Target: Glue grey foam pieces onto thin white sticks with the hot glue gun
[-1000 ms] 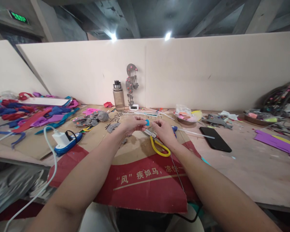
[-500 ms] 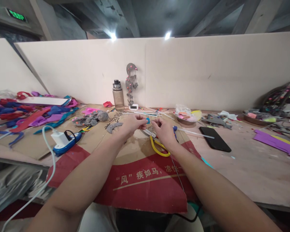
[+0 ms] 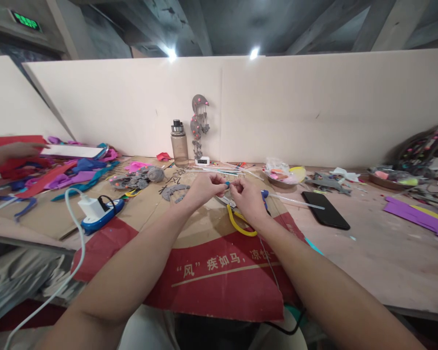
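Note:
My left hand [image 3: 205, 189] is closed in a pinch on a small blue piece [image 3: 227, 184], too small to tell its kind. Against it my right hand [image 3: 247, 195] is pinched, fingertips touching or nearly touching the piece; whatever lies between those fingers is hidden. Beneath the hands lie scissors with yellow handles [image 3: 237, 224], partly covered by my right hand. A thin grey thread [image 3: 270, 262] runs down the cardboard from under my right wrist. Left of my left hand rests a grey crescent-shaped cutout [image 3: 171, 191].
Red-and-brown cardboard [image 3: 219, 296] covers the table's front. A black phone [image 3: 324, 210] lies right, a blue power strip [image 3: 102, 218] with a white plug left. Behind stand a bottle [image 3: 179, 148] and a bowl [image 3: 277, 182]. A co-worker's hand [image 3: 25, 149] is over coloured fabric far left.
My hands have come together; the left moved slightly right with the blue piece, which shows less now. A co-worker's hand has appeared at the far left by some red material.

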The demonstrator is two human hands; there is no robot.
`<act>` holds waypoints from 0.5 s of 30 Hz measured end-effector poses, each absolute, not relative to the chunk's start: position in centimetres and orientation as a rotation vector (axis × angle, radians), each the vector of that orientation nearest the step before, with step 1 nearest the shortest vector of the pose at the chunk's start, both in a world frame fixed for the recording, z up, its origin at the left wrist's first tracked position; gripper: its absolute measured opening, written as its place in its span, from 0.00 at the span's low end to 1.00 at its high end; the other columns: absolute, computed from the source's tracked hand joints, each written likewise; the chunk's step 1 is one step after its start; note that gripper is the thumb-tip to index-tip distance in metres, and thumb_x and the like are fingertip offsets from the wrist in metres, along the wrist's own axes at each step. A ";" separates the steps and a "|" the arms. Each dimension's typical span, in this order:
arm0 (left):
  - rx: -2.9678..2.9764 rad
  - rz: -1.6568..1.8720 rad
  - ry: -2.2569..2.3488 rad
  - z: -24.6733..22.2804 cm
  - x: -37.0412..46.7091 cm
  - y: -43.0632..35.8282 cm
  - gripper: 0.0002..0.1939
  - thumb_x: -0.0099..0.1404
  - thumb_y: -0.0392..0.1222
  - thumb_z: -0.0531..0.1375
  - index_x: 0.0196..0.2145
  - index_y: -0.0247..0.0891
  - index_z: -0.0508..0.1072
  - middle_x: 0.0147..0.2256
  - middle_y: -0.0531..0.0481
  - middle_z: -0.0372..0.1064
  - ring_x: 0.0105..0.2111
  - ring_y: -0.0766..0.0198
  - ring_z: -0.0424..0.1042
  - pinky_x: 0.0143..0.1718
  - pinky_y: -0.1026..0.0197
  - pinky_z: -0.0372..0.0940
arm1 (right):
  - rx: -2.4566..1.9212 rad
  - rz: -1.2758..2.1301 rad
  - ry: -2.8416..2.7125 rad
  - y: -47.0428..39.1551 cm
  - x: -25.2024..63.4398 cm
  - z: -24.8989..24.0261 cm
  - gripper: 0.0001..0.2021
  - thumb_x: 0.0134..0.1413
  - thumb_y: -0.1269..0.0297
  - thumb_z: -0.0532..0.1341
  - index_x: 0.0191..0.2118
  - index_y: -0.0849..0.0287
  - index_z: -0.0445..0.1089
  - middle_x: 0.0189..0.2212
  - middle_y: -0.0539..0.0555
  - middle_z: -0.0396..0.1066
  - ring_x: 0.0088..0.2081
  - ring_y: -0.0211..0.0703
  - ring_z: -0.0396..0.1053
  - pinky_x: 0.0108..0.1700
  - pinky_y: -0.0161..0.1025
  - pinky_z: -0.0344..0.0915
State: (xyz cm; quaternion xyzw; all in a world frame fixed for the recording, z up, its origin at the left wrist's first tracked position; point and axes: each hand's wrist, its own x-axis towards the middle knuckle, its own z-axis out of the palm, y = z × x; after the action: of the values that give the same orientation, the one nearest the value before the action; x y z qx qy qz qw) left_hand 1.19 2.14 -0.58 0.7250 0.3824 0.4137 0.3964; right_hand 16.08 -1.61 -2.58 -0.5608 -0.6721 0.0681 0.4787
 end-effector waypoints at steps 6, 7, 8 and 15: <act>1.776 1.034 0.946 -0.8 1.4 2.3 0.06 0.53 0.39 0.63 0.27 0.34 0.72 0.21 0.55 0.68 0.21 0.70 0.68 0.27 0.66 0.65 | -1.400 0.159 -1.634 -1.6 16.0 -2.6 0.03 0.49 0.68 0.55 0.27 0.57 0.62 0.24 0.50 0.65 0.27 0.39 0.59 0.31 0.36 0.53; 1.756 1.035 0.942 -0.9 1.4 2.3 0.06 0.53 0.39 0.63 0.27 0.34 0.72 0.21 0.55 0.68 0.21 0.71 0.67 0.27 0.66 0.65 | -1.407 0.159 -1.635 -1.6 16.0 -2.5 0.03 0.49 0.68 0.55 0.27 0.57 0.62 0.24 0.50 0.65 0.27 0.39 0.59 0.31 0.36 0.53; 1.737 1.037 0.939 -0.9 1.5 2.3 0.06 0.53 0.39 0.63 0.26 0.34 0.72 0.20 0.55 0.68 0.21 0.71 0.67 0.27 0.66 0.65 | -1.414 0.159 -1.638 -1.6 15.9 -2.5 0.03 0.49 0.68 0.55 0.27 0.57 0.62 0.24 0.50 0.65 0.27 0.39 0.59 0.31 0.36 0.52; 1.637 1.058 0.953 -0.8 1.8 1.9 0.04 0.51 0.37 0.63 0.26 0.33 0.72 0.19 0.56 0.67 0.19 0.72 0.64 0.26 0.67 0.64 | -1.431 0.165 -1.640 -1.6 15.9 -2.3 0.05 0.50 0.68 0.53 0.25 0.57 0.60 0.24 0.50 0.64 0.27 0.38 0.58 0.30 0.36 0.51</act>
State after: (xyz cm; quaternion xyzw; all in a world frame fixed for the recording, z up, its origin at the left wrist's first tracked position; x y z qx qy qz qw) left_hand 1.84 1.93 -0.82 0.6671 0.3884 0.4311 0.4671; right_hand 15.91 -1.63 -2.31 -0.5817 -0.6668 0.0670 0.4610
